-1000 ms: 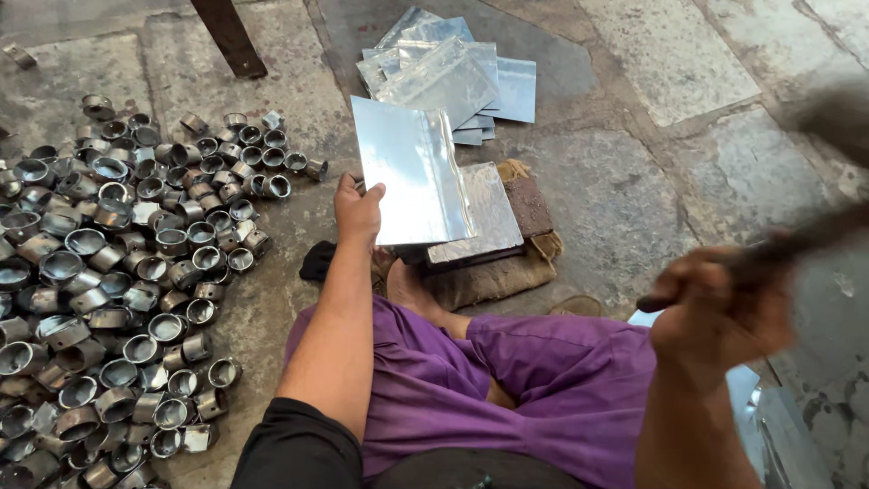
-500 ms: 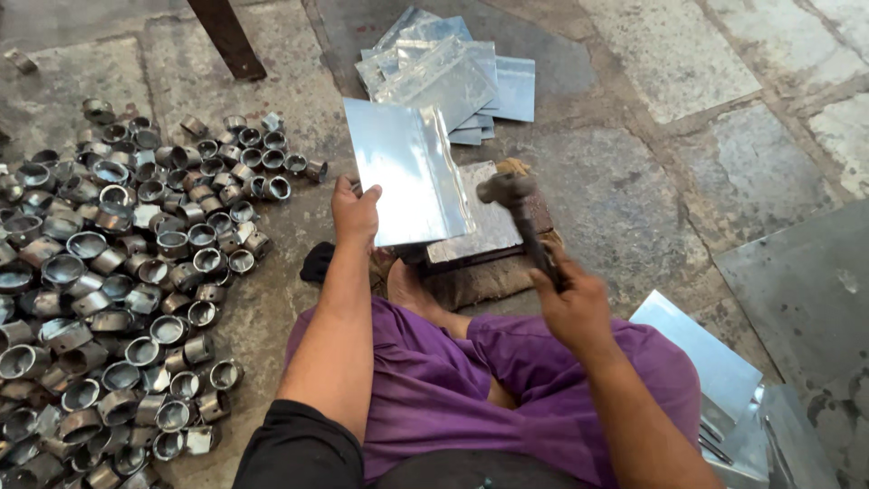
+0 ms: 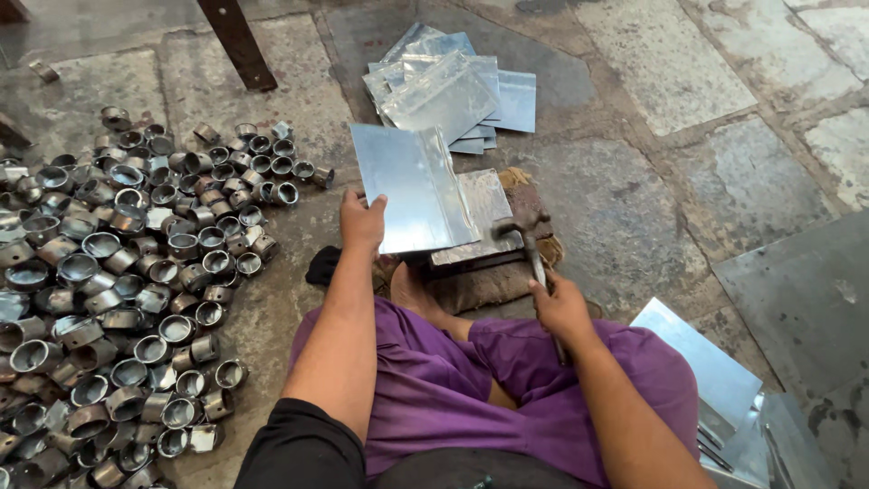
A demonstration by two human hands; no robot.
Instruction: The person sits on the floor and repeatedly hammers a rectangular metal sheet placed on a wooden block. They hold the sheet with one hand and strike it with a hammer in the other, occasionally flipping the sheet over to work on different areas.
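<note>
My left hand [image 3: 362,222] grips the left edge of a folded shiny metal sheet [image 3: 412,186], holding it tilted up over a flat metal block [image 3: 484,204] set on a cloth pad [image 3: 480,281]. My right hand [image 3: 561,308] is closed around the handle of a hammer [image 3: 523,237], whose head is down at the sheet's right-hand fold, over the block. I sit cross-legged in purple trousers [image 3: 434,389], one bare foot tucked under the block.
Several short metal rings [image 3: 136,272] are heaped on the stone floor at the left. A stack of cut metal sheets [image 3: 453,86] lies beyond the block. More sheets [image 3: 715,380] lie at my right knee. A dark post leg [image 3: 237,45] stands at the back.
My right hand swung the hammer from raised high at the right down onto the sheet's fold on the block. My left hand kept hold of the sheet.
</note>
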